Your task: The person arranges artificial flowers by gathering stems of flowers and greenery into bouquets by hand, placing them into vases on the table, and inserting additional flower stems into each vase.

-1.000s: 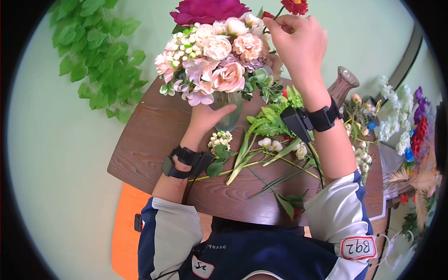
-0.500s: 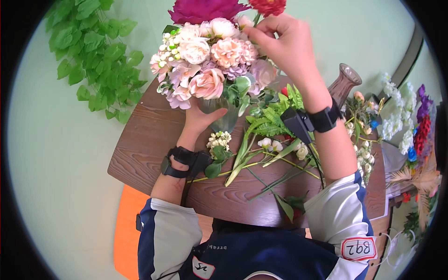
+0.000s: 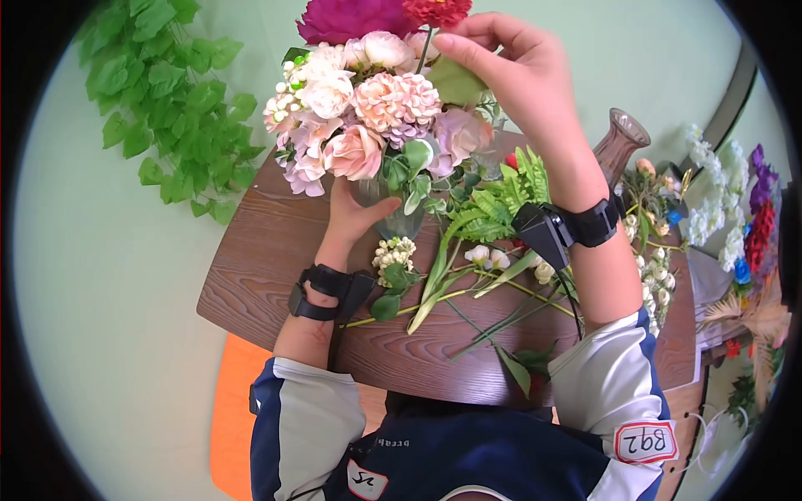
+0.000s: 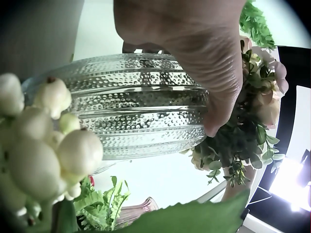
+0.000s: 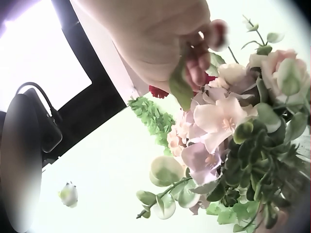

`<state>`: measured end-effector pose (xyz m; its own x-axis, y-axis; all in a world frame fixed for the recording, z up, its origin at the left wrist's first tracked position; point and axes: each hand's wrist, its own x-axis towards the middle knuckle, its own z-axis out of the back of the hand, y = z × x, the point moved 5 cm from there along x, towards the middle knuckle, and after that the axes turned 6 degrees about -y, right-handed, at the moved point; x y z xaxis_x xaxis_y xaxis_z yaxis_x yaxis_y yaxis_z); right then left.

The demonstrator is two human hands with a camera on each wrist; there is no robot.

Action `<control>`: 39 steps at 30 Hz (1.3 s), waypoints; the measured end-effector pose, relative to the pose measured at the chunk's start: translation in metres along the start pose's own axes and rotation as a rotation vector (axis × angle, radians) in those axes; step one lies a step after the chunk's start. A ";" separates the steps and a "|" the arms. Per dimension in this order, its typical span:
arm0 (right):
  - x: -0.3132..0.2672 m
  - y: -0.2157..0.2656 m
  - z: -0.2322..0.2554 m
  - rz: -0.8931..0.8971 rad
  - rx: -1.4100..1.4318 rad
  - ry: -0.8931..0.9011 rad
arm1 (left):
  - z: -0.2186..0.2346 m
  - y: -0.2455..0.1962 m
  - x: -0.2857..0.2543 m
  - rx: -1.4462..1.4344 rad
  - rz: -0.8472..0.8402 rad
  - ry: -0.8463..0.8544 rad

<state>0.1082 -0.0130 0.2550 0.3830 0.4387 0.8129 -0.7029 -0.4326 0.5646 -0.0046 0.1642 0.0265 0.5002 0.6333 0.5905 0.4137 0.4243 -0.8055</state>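
Flower [image 3: 438,10], red, shifted left, at bouquet [image 3: 376,96]

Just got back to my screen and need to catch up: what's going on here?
A person steadies a clear glass vase full of flowers with the left hand. The right hand has a red flower by the stem, over the bunch; whether its lower end reaches the vase is hidden. Fern leaves and white berries lie on the table, with a pinkish glass vase nearby.
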 end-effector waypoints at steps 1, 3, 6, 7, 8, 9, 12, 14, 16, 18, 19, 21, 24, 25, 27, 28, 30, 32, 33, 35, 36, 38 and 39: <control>0.002 0.009 -0.002 -0.115 0.029 -0.010 | -0.001 -0.003 0.000 -0.026 -0.006 -0.015; 0.001 0.009 -0.003 -0.236 0.061 -0.022 | 0.001 -0.007 0.000 -0.048 -0.008 -0.028; 0.007 0.004 -0.008 -0.070 -0.055 0.044 | 0.002 -0.008 0.000 0.011 0.013 0.013; 0.009 0.000 -0.010 -0.055 -0.012 0.041 | 0.003 -0.007 -0.001 -0.007 0.031 0.007; 0.010 0.001 -0.012 -0.039 0.030 0.037 | 0.003 -0.006 0.000 -0.026 0.048 0.002; 0.011 0.001 -0.013 -0.038 0.032 0.037 | 0.004 -0.005 0.000 -0.025 0.047 0.002; 0.013 0.000 -0.013 -0.075 0.060 0.052 | 0.005 -0.003 -0.001 0.017 0.016 -0.007; 0.014 -0.009 -0.012 -0.139 0.071 0.118 | 0.006 0.000 0.000 -0.044 0.075 0.013; 0.012 -0.021 -0.008 -0.194 0.049 0.140 | 0.008 0.002 -0.001 -0.049 0.107 0.000; 0.009 -0.038 -0.002 -0.247 0.026 0.161 | 0.011 0.004 -0.001 -0.055 0.136 -0.013; 0.008 -0.038 0.003 -0.018 -0.041 0.153 | 0.011 0.005 -0.002 -0.076 0.139 -0.013; 0.003 -0.037 0.004 0.154 -0.010 0.116 | 0.012 0.007 -0.002 -0.100 0.142 -0.009; -0.006 -0.043 0.001 0.072 0.002 0.164 | 0.013 0.013 -0.002 -0.075 0.163 -0.006; -0.008 -0.042 -0.001 0.072 0.002 0.161 | 0.015 0.016 -0.003 -0.070 0.158 -0.006; -0.011 -0.043 -0.003 -0.040 0.162 0.104 | 0.011 0.007 -0.002 -0.064 0.149 -0.001; -0.012 -0.040 -0.005 -0.038 0.162 0.101 | 0.009 0.002 -0.003 -0.072 0.155 0.001; -0.011 -0.035 -0.006 -0.110 0.229 0.092 | 0.008 -0.001 -0.003 -0.079 0.160 0.002; -0.009 -0.034 -0.008 -0.097 0.174 0.107 | 0.009 0.003 -0.003 -0.063 0.150 -0.013; -0.008 -0.032 -0.009 -0.085 0.118 0.123 | 0.010 0.003 -0.003 -0.062 0.149 -0.011; -0.011 -0.026 -0.010 -0.124 0.098 0.133 | 0.011 0.003 -0.003 -0.042 0.146 -0.012; -0.012 -0.025 -0.010 -0.162 0.077 0.147 | 0.012 0.005 -0.003 -0.042 0.148 -0.011; -0.014 -0.029 -0.012 -0.171 0.061 0.145 | 0.010 0.005 -0.001 -0.032 0.139 0.032; -0.014 -0.030 -0.012 -0.176 0.045 0.143 | 0.009 0.003 -0.002 -0.032 0.141 0.030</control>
<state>0.1167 0.0037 0.2249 0.4064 0.6164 0.6744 -0.6039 -0.3727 0.7046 -0.0113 0.1702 0.0229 0.5776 0.6651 0.4733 0.3619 0.3110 -0.8788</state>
